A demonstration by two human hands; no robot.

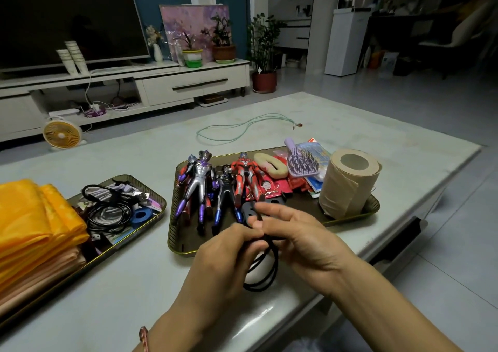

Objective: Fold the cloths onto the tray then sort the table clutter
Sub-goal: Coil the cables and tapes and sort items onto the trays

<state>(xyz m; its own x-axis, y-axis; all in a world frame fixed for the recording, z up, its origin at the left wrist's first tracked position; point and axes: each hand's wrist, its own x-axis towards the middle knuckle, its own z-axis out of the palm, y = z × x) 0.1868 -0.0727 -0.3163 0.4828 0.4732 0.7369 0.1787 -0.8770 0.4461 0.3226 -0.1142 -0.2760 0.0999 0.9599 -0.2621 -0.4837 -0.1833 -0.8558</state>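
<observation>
Folded orange cloths point(29, 217) are stacked on the left tray point(159, 198) at 9 o'clock, over a pink layer. The same tray holds black cables point(107, 211) and a blue tape roll point(141, 215).

The task item is a black cord point(265, 268): thin, matte, wound into several oval loops. It sits at 6 o'clock of the toy tray point(172, 233), over the table's near edge. Its long axis runs roughly 1 to 7 o'clock, with the closed end hanging toward 7.

The left hand point(223, 254) has its fingers curled round the top of the coil. The right hand point(304, 241) is half open and pinches the cord with thumb and fingers, though it is blurred.

The toy tray carries action figures point(200, 182), with a purple hairbrush point(303, 160) and a tissue roll point(347, 182) at its 2 to 3 o'clock.
</observation>
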